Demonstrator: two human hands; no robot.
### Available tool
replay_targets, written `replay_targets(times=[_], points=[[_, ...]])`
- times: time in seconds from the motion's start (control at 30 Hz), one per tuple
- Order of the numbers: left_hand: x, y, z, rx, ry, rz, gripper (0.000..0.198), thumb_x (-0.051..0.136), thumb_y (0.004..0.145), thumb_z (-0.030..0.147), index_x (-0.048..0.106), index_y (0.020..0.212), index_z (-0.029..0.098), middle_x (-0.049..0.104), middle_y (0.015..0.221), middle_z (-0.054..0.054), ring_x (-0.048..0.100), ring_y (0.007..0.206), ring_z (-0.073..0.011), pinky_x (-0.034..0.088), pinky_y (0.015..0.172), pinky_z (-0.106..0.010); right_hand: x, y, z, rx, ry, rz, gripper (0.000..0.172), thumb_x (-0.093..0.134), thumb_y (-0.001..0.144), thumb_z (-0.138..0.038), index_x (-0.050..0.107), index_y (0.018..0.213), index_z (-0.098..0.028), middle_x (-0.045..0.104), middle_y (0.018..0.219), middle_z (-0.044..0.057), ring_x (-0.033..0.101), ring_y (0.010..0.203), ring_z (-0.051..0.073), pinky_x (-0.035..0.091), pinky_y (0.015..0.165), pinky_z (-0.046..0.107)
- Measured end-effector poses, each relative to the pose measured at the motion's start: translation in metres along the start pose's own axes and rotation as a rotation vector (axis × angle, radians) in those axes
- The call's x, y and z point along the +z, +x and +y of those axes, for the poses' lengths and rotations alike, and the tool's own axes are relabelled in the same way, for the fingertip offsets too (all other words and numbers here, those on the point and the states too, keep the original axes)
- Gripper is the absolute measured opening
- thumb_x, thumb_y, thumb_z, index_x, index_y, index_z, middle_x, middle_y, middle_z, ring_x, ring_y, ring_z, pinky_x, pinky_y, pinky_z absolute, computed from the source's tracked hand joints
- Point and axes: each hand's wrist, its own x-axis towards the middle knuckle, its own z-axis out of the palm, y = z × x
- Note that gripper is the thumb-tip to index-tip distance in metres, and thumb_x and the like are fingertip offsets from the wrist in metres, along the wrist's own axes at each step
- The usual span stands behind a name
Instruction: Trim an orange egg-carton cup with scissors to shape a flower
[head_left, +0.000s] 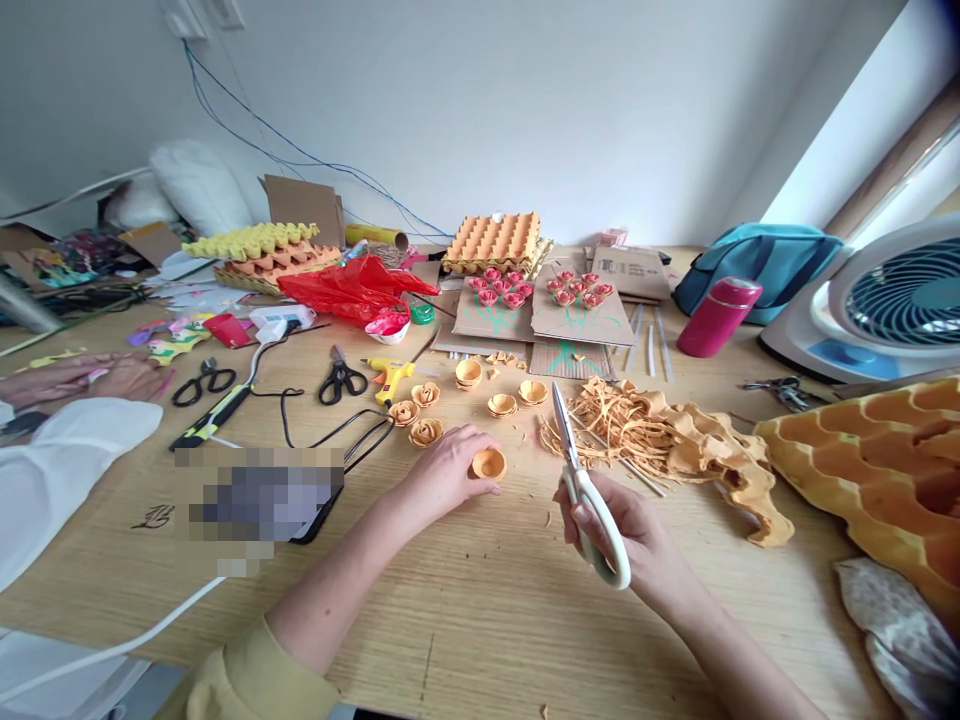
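My left hand [450, 468] is closed around the side of a small orange egg-carton cup [490, 463] just at the tabletop. White-handled scissors [581, 480] are in my right hand [619, 525], blades pointing up and away, nearly together. Beyond my left hand lie rolled carton flowers [426, 432] and more cut cups [502, 404], some of them stacked. A heap of orange carton strips [622, 430] lies beyond my right hand, beside a torn carton piece [731, 455].
A yellow glue gun [391, 378] and black scissors [343, 378] lie at the left. Cardboard sheets with pink flowers [577, 310] stand behind. Egg trays [877, 460], a pink bottle [720, 317] and a fan [885, 290] are at right. Another person's hands [97, 378] show at far left.
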Motion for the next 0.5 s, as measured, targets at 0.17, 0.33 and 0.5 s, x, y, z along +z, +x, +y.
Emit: replay_targets(times=[0.17,0.33,0.5], points=[[0.005,-0.004,0.001,-0.063,-0.25,0.057,0.038,0.08,0.075,0.026,0.07,0.111,0.022,0.07,0.114,-0.006,0.065,0.104,-0.0243,0.049,0.092,-0.037,0.0,0.003,0.003,0.017,0.09,0.021,0.043,0.061,0.089,-0.061,0.061,0.096,-0.018,0.061,0.067,0.001,0.049,0.057,0.013,0.039,0.053,0.026],[-0.004,-0.003,0.021,-0.055,-0.826,0.009,0.055,0.076,0.079,0.048,0.064,0.123,0.019,0.071,0.112,-0.009,0.066,0.098,-0.0213,0.053,0.082,-0.031,0.0,0.008,0.008,-0.002,0.179,0.118,0.043,0.067,0.086,-0.058,0.06,0.104,-0.019,0.067,0.078,0.003,0.052,0.063,0.013,0.043,0.058,0.027],[0.007,-0.008,0.046,0.012,-1.013,0.003,0.057,0.076,0.079,0.052,0.062,0.126,0.023,0.068,0.123,-0.009,0.066,0.106,-0.022,0.052,0.093,-0.034,0.005,0.011,0.008,0.023,0.266,0.165,0.047,0.075,0.079,-0.057,0.059,0.106,-0.022,0.067,0.087,0.002,0.058,0.072,0.015,0.05,0.066,0.029]])
